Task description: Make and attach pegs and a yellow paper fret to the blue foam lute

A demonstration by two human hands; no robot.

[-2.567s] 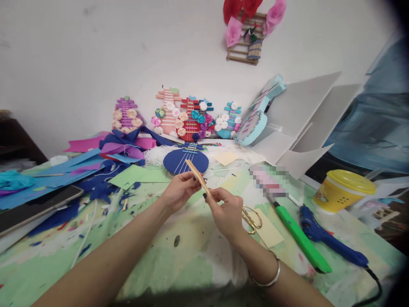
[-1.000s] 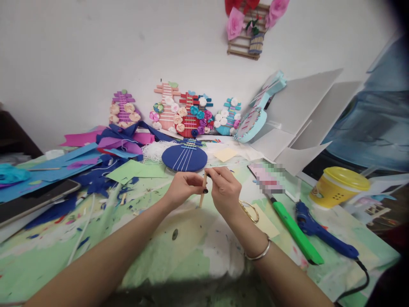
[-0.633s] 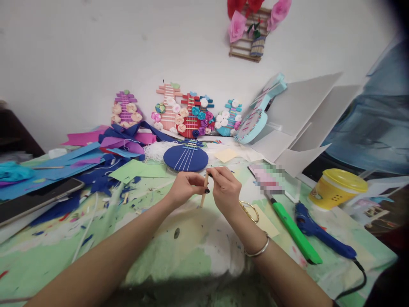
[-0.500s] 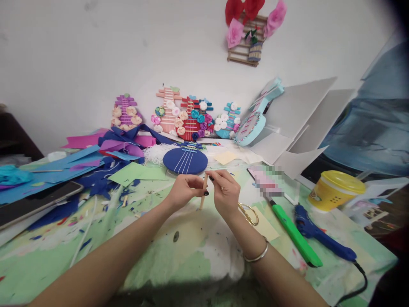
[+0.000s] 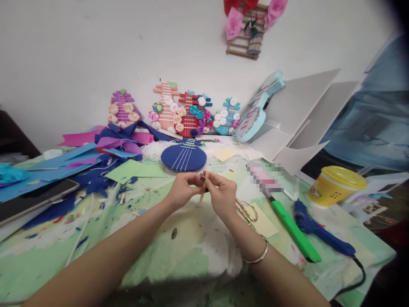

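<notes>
My left hand [image 5: 187,187] and my right hand [image 5: 221,192] meet above the middle of the table. Between their fingertips they pinch a narrow light-wood stick [image 5: 201,200], held nearly upright. Fingers hide most of its upper part; its lower end shows below them. Just beyond my hands lies a small blue lute-shaped craft [image 5: 183,159] with white strings and light blue frets. Gold-handled scissors [image 5: 247,211] lie beside my right wrist, partly covered by it.
On the right are a green utility knife [image 5: 295,230], a blue glue gun [image 5: 322,232] and a yellow tub [image 5: 337,185]. Coloured sheets [image 5: 73,160] and a phone [image 5: 35,200] lie left. Flower-decorated lute crafts [image 5: 191,113] stand along the wall.
My right fingertips have moved down the stick, closer to my left fingers. Less of the stick shows now. The view has shifted slightly.
</notes>
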